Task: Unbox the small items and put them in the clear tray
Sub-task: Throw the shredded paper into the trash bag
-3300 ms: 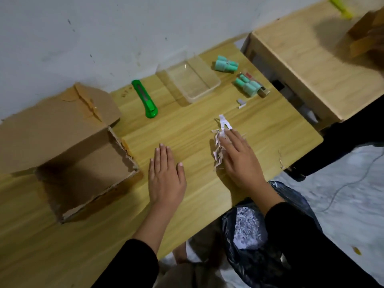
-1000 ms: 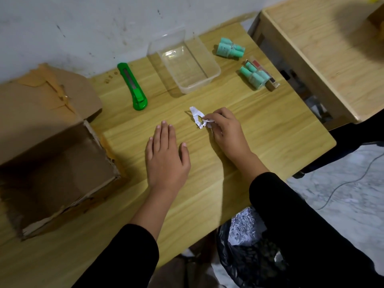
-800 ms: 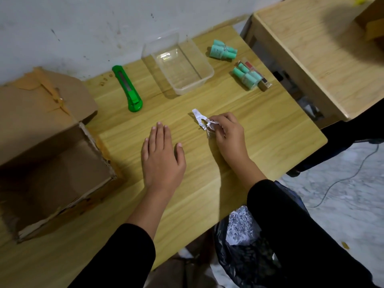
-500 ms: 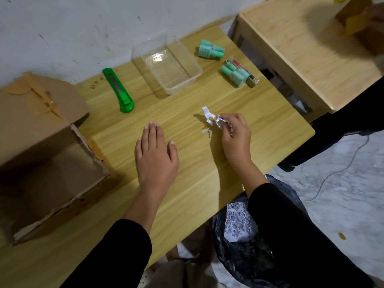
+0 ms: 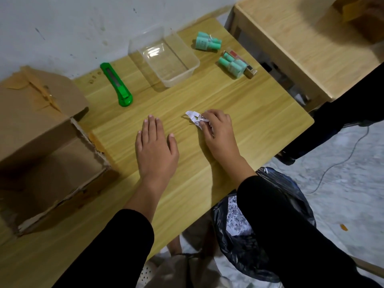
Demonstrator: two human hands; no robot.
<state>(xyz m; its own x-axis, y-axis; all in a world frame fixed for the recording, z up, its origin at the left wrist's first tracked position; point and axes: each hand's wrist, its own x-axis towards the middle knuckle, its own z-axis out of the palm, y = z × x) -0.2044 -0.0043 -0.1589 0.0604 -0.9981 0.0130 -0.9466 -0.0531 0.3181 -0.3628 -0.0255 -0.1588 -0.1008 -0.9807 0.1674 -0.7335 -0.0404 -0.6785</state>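
An open brown cardboard box (image 5: 41, 142) lies on its side at the table's left. The clear tray (image 5: 164, 57) stands at the back, with nothing in it. To its right lie two bundles of small teal items (image 5: 207, 41) (image 5: 231, 64), the nearer one beside a slim red and brown pack (image 5: 248, 69). My right hand (image 5: 218, 132) has its fingers curled on crumpled white paper scraps (image 5: 193, 116) at the table's middle. My left hand (image 5: 155, 148) rests flat on the wood, fingers together, holding nothing.
A green utility knife (image 5: 118, 85) lies left of the tray. A black rubbish bag (image 5: 249, 221) with paper shreds hangs below the table's near right edge. A second wooden table (image 5: 301, 42) stands to the right, a cable (image 5: 342, 163) on the floor.
My right hand gathered the long strip of paper scraps into a small wad and keeps it under its fingertips. My left hand has stayed flat on the table.
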